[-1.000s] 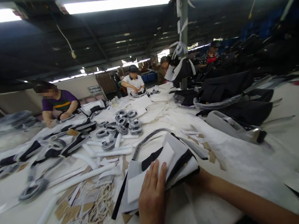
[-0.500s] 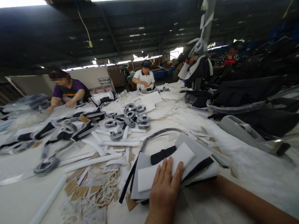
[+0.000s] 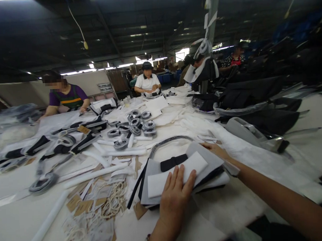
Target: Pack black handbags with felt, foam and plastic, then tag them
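My left hand (image 3: 175, 195) lies flat, fingers spread, on a folded white foam sheet (image 3: 198, 163). Under the foam is a black bag (image 3: 174, 163) layered with grey-white wrapping sheets (image 3: 206, 152). Its wrapped handle (image 3: 167, 141) arches toward the far side, and black straps (image 3: 137, 184) hang out at the left. Beyond the bag's right edge my right hand (image 3: 218, 151) reaches with fingers stretched out, partly hidden by the wrapping. Paper slips (image 3: 206, 136) lie close to its fingertips.
Paper tags and strings (image 3: 111, 202) are heaped left of the bag. Behind them lie white foam tubes (image 3: 99, 174) and coiled wrapped straps (image 3: 135, 125). Black bags (image 3: 251, 94) are stacked at right. Co-workers, including a person in white (image 3: 147, 81), work across the table.
My right hand has moved from the bag's near right side to beyond its far right edge. My left hand stays on the foam. The view has shifted slightly right.
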Demonstrator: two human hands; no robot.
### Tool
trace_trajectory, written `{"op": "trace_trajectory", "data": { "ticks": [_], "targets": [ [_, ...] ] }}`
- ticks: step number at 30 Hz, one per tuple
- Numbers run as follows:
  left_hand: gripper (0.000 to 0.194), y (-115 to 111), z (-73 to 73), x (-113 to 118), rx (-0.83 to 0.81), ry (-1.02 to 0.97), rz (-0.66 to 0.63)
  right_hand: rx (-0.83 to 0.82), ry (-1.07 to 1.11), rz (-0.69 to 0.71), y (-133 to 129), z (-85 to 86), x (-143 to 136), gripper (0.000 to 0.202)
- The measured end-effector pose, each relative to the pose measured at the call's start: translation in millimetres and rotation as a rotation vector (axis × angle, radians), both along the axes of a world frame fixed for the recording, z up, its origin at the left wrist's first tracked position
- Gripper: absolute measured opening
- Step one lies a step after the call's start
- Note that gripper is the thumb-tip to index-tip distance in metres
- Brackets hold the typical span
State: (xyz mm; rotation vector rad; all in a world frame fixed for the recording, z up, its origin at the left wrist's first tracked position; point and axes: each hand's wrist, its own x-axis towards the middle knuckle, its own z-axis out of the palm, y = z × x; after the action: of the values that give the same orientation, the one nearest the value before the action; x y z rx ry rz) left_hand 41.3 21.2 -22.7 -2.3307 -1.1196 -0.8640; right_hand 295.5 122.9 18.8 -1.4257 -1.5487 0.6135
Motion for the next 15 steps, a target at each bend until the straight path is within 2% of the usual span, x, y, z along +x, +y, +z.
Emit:
{"op": "trace_trajectory", "data": {
  "ticks": [2, 5, 7, 9, 10, 12, 13, 15],
  "targets": [
    [0.058, 1, -1.1, 1, 0.021, -0.001, -0.010, -0.042, -0.001, -0.029, -11, 4.0, 11, 0.025],
    [0.060, 2, 6.6, -1, -0.014, 0.030, -0.013, -0.012, -0.024, -0.090, -46, 23.9, 19, 0.029],
    [0.064, 1, 16.1, -7, -0.056, 0.057, 0.005, 0.134, -0.134, -0.114, -79, 39.6, 18, 0.029],
    [0.068, 1, 24.9, -15, -0.087, 0.079, 0.024, 0.375, -0.268, -0.106, -111, 47.6, 13, 0.023],
    [0.069, 0, 28.1, -19, -0.098, 0.083, 0.032, 0.464, -0.323, -0.070, -126, 46.2, 9, 0.020],
    [0.070, 0, 31.5, -25, -0.122, 0.098, 0.046, 0.506, -0.430, 0.041, -150, 31.6, 1, 0.019],
    [0.070, -1, 31.9, -28, -0.130, 0.101, 0.055, 0.471, -0.493, 0.090, -160, 19.4, -3, 0.024],
    [0.070, -1, 30.9, -31, -0.147, 0.103, 0.075, 0.368, -0.624, 0.135, -176, -9.3, -11, 0.048]
  ]
}}
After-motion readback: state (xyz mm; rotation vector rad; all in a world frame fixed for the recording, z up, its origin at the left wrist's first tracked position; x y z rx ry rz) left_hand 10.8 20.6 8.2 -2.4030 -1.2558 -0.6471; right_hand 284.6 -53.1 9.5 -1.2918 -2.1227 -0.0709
